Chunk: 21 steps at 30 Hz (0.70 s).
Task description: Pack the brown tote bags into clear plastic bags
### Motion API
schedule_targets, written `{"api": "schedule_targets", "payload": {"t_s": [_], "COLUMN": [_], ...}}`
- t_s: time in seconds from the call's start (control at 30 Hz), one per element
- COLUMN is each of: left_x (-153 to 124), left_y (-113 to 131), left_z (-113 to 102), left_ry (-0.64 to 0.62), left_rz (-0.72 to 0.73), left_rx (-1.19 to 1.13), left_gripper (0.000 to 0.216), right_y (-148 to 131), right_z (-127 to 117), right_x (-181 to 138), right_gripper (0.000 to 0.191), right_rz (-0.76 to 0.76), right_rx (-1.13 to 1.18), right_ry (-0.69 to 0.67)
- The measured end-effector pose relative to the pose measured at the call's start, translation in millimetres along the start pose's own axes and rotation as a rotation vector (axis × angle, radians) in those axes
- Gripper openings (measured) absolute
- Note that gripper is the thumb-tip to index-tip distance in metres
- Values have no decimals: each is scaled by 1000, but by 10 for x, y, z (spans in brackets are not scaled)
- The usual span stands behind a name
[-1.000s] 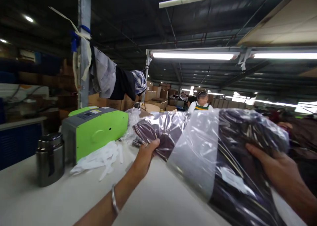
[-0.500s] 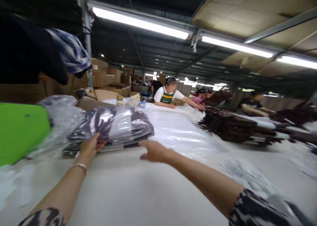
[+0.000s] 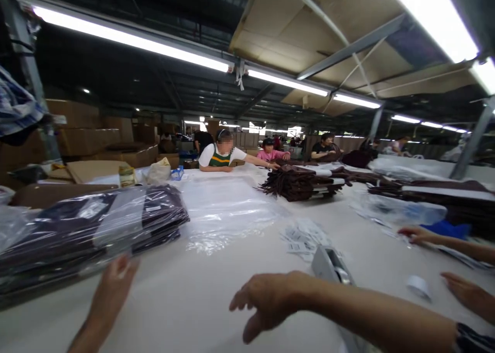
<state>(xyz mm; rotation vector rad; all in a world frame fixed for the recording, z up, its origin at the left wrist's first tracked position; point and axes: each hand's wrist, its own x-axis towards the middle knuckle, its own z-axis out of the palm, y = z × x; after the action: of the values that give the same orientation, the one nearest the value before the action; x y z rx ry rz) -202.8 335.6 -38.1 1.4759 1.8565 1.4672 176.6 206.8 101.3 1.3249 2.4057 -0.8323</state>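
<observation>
My left hand (image 3: pixel 113 286) is just in front of a stack of dark garments packed in clear plastic (image 3: pixel 124 219), its fingers loosely apart and a little blurred. It appears to hold nothing. My right hand (image 3: pixel 266 301) hovers above the white table (image 3: pixel 181 301), palm down, thumb and fingers spread, with nothing in it. Beyond it lies a stack of flat clear plastic bags (image 3: pixel 232 203). A grey tape dispenser (image 3: pixel 330 268) stands close to my right wrist, partly hidden by my forearm. Just behind the dispenser is a loose pile of white labels (image 3: pixel 307 237).
A worker in a green apron (image 3: pixel 220 159) reaches over the far edge toward a pile of dark brown garments (image 3: pixel 301 182). Another person's hands (image 3: pixel 419 234) come in at right, near a white roll (image 3: pixel 418 287). A blue item (image 3: pixel 446 229) lies beyond them.
The view has swung to the right. My left hand has come off the bagged garments, and my right hand has moved away from them to the right, near the tape dispenser.
</observation>
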Motion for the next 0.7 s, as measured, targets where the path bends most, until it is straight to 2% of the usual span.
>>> {"api": "schedule_targets", "payload": {"t_s": [0.13, 0.2, 0.3, 0.43, 0.53, 0.7], "left_x": [-831, -1124, -1351, -1417, -1402, -1352], "left_y": [513, 734, 930, 887, 722, 533], "left_z": [714, 1039, 1486, 1937, 2079, 2085], "left_ry": [-329, -451, -579, -712, -703, -429], "left_rz": [298, 435, 635, 795, 913, 1221], "left_rx": [247, 364, 492, 608, 629, 589], "left_gripper": [63, 61, 58, 54, 52, 57], "right_y": [481, 829, 1448, 2308, 2851, 3502], "right_z": [-169, -261, -409, -525, -548, -586], "right_x": [-567, -765, -962, -1061, -1020, -780], "right_gripper": [70, 68, 62, 52, 44, 28], "right_rz": [151, 217, 342, 536, 677, 794], "right_rx": [81, 110, 189, 289, 417, 616], "right_ry": [139, 215, 337, 460, 511, 679]}}
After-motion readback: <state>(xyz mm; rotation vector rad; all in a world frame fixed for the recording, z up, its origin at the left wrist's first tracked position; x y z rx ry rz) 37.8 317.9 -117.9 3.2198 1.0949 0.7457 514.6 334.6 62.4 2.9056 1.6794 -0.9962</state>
